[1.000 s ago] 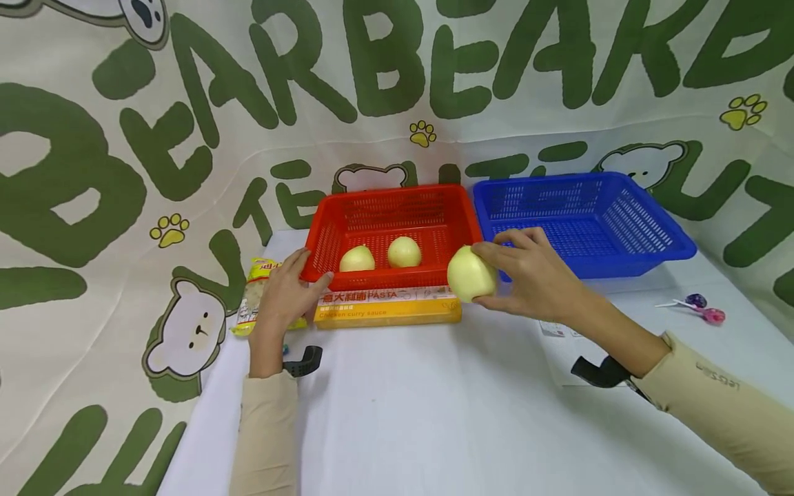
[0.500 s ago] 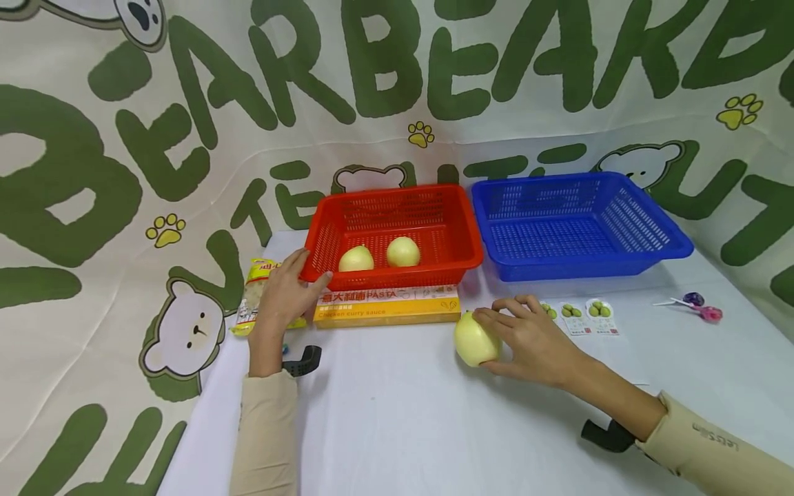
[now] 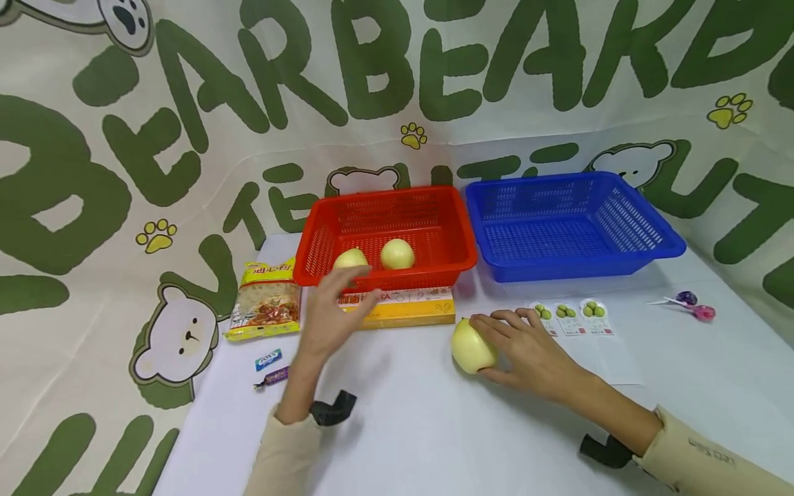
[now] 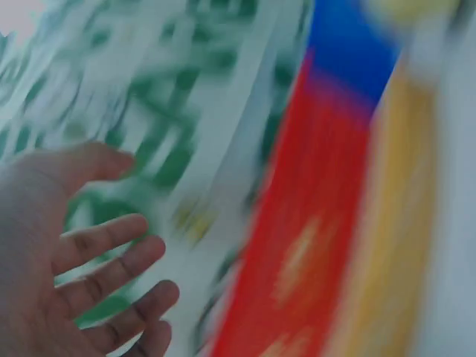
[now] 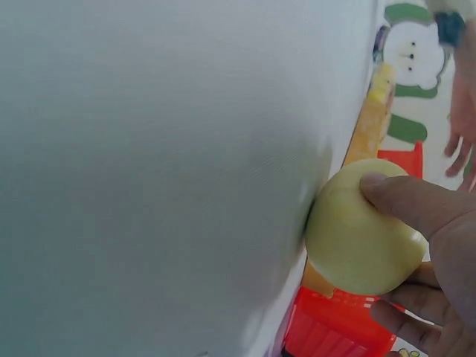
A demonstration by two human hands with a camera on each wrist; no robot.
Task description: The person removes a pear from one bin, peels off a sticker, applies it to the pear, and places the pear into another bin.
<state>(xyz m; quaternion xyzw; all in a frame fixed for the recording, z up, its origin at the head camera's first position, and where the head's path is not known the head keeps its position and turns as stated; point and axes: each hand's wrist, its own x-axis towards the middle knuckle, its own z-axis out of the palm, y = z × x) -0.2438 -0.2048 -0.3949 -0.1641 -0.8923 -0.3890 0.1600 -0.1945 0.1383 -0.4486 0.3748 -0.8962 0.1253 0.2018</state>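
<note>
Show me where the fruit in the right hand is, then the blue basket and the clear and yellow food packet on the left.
Fruit (image 3: 472, 348): head view, middle of its pale side.
Blue basket (image 3: 583, 269): head view, front wall.
Food packet (image 3: 265, 304): head view, middle of its front.

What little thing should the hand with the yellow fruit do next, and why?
I think the right hand should gently loosen its fingers and let the yellow fruit sit there. The fruit looks low enough to be resting on the white tabletop, so it probably won't drop. The left hand holds nothing, so it might help if the fruit rolls.
</note>
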